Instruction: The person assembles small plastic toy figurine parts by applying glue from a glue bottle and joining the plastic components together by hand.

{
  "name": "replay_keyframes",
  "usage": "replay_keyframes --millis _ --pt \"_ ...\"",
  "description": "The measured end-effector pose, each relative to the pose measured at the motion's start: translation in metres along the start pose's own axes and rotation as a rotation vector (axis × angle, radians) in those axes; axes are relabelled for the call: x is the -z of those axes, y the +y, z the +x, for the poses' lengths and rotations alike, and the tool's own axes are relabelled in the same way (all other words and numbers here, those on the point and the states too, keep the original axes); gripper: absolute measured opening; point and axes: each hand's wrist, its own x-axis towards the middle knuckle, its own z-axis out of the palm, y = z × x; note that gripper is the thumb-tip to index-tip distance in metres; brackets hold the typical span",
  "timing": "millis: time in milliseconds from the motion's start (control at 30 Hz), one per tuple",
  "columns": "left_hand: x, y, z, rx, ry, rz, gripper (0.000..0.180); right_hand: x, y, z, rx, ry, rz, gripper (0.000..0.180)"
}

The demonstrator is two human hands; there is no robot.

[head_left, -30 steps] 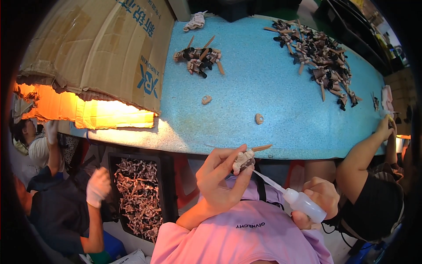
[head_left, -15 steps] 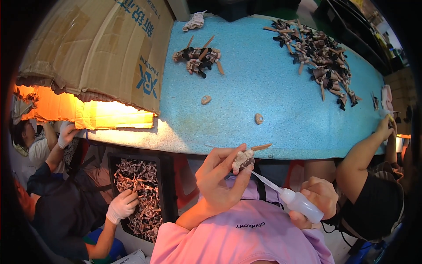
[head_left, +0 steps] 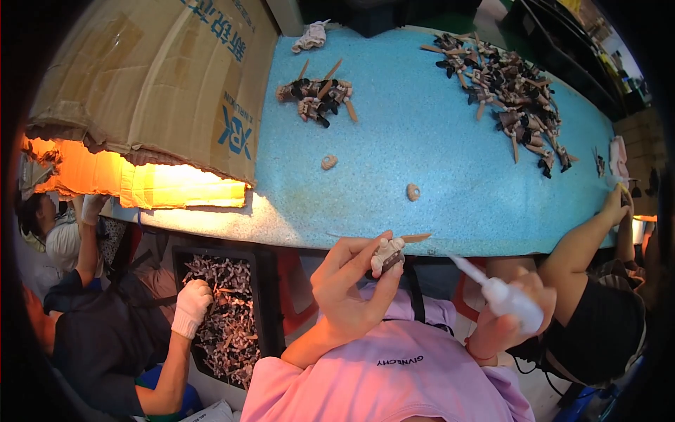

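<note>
Just in front of the table's near edge, my left hand (head_left: 342, 283) pinches a small pale-and-brown figurine (head_left: 387, 256) between thumb and fingers. A thin tan blade-like piece (head_left: 416, 238) sticks out to its right. My right hand (head_left: 492, 333) is wrapped round a translucent white squeeze bottle (head_left: 512, 302), whose narrow nozzle points up and left, apart from the figurine. On the blue tabletop (head_left: 380, 151) beyond my hands lie two small tan parts, a rounded one (head_left: 329, 162) and one with a hole (head_left: 413, 191).
A small figurine group (head_left: 316, 95) lies at the back left, a large pile (head_left: 510, 91) at the back right. A cardboard box (head_left: 162, 77) with a glowing opening stands left. Beside a black crate (head_left: 271, 309) of figurines, a co-worker's gloved hand (head_left: 192, 308) reaches in. Another person sits right.
My right hand has drawn the bottle right and up, taking its nozzle off the figurine. My left hand stays nearly still. The co-worker's gloved hand at the crate has shifted up.
</note>
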Motion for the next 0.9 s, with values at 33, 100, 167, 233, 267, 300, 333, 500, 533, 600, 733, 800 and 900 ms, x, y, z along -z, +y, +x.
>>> replay_keyframes --millis 33,100,167,233,267,300,333,500,533,600,733,800,900 --pt "0.000 -0.001 0.000 -0.003 0.012 0.001 0.032 -0.009 -0.005 0.008 -0.191 0.021 0.034 0.054" --pt "0.000 -0.004 0.000 -0.059 0.036 0.064 0.033 -0.004 0.003 0.020 -0.406 -0.064 0.315 0.046" --pt "0.003 -0.004 0.000 -0.113 0.061 0.126 0.035 -0.007 0.010 0.027 -0.546 -0.049 0.468 0.045" --pt "0.005 -0.004 0.001 -0.178 0.073 0.268 0.039 -0.013 0.020 0.035 -0.676 -0.050 0.485 0.041" --pt "0.006 -0.004 0.002 -0.178 0.074 0.265 0.039 -0.015 0.025 0.037 -0.674 -0.051 0.483 0.041" --pt "0.007 -0.005 0.003 -0.219 0.093 0.299 0.039 -0.017 0.030 0.037 -0.661 -0.083 0.498 0.041" --pt "0.008 -0.006 0.004 -0.259 0.112 0.332 0.040 -0.022 0.034 0.040 -0.648 -0.116 0.512 0.042" --pt "0.014 -0.009 0.002 -0.265 0.143 0.337 0.040 -0.044 0.055 0.062 -0.474 -0.250 0.099 0.029" --pt "0.015 -0.010 0.003 -0.265 0.136 0.341 0.040 -0.049 0.062 0.067 -0.471 -0.244 0.087 0.029" --pt "0.018 -0.014 0.003 -0.225 0.125 0.322 0.038 -0.060 0.084 0.079 -0.427 -0.386 -0.032 0.027" --pt "0.023 -0.019 -0.003 0.129 0.174 -0.031 0.029 -0.074 0.130 0.087 -0.189 -0.517 -0.305 0.027" --pt "0.028 -0.018 0.000 0.169 0.154 -0.122 0.024 -0.076 0.143 0.085 -0.114 -0.586 -0.558 0.030" --pt "0.032 -0.021 0.001 0.262 0.176 -0.230 0.024 -0.074 0.140 0.083 0.003 -0.496 -0.638 0.032"
